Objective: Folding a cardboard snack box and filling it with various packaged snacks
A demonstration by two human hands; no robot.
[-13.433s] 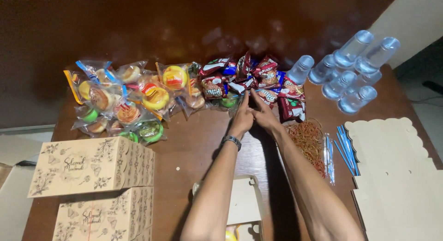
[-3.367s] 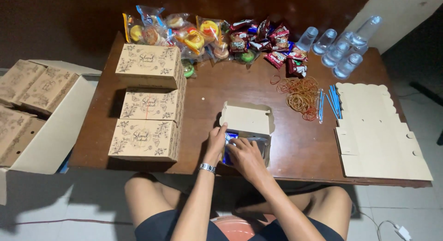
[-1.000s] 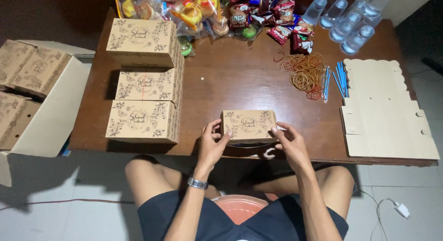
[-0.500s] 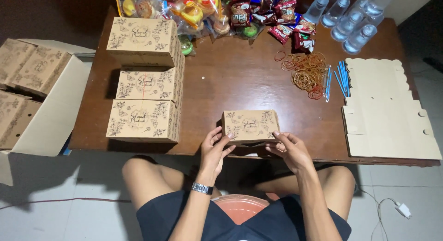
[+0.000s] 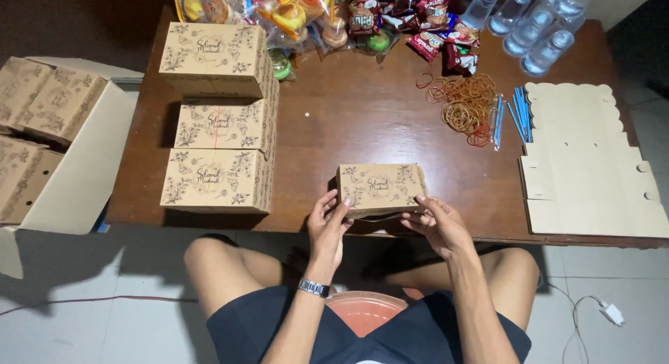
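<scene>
head view: small closed kraft box [image 5: 381,188] sat at the near edge of the tabletop [image 5: 362,120], roughly mid-width, long axis running left-right along that edge, printed lid facing up. left hand [image 5: 329,221] gripped the box's left end, fingers curled up onto its near-left corner. right hand [image 5: 437,223] held the right end, fingertips pressed on the near-right corner; both hands grasping the box, palms below the table edge.

three closed printed boxes [image 5: 219,120] sat in a column near the left edge, long axes also left-right. snack packs [image 5: 313,9] & water cups [image 5: 526,22] lay along the far edge. rubber bands [image 5: 465,106] & blue straws [image 5: 512,117] lay toward the far-right corner. flat unfolded box blanks [image 5: 592,169] lay stacked at the right edge. open carton [image 5: 77,169] w/ more boxes stood on the floor off the left edge.
</scene>
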